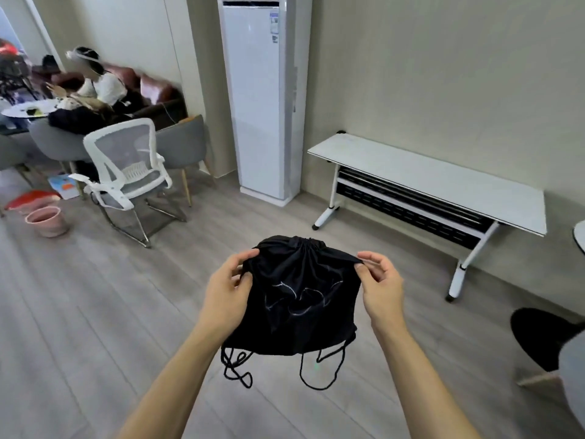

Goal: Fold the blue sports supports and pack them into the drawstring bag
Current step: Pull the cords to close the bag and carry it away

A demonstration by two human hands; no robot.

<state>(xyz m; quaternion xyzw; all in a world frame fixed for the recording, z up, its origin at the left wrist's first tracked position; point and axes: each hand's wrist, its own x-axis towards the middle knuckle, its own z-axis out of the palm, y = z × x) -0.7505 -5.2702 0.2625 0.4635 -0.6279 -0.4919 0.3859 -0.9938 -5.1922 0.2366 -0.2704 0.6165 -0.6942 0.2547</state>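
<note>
I hold a black drawstring bag (300,296) in the air in front of me, above the wooden floor. Its gathered top is cinched together in the middle. My left hand (226,293) pinches the bag's upper left corner. The upper right corner is pinched by my right hand (380,286). Black cords (319,369) dangle in loops below the bag. A faint white outline print shows on the fabric. No blue sports supports are in view.
A white folding table (443,175) stands against the right wall. A tall white air conditioner (262,99) is straight ahead. A white mesh chair (126,172), grey chairs and a pink bucket (47,220) sit at left, where a person (101,83) sits on a sofa.
</note>
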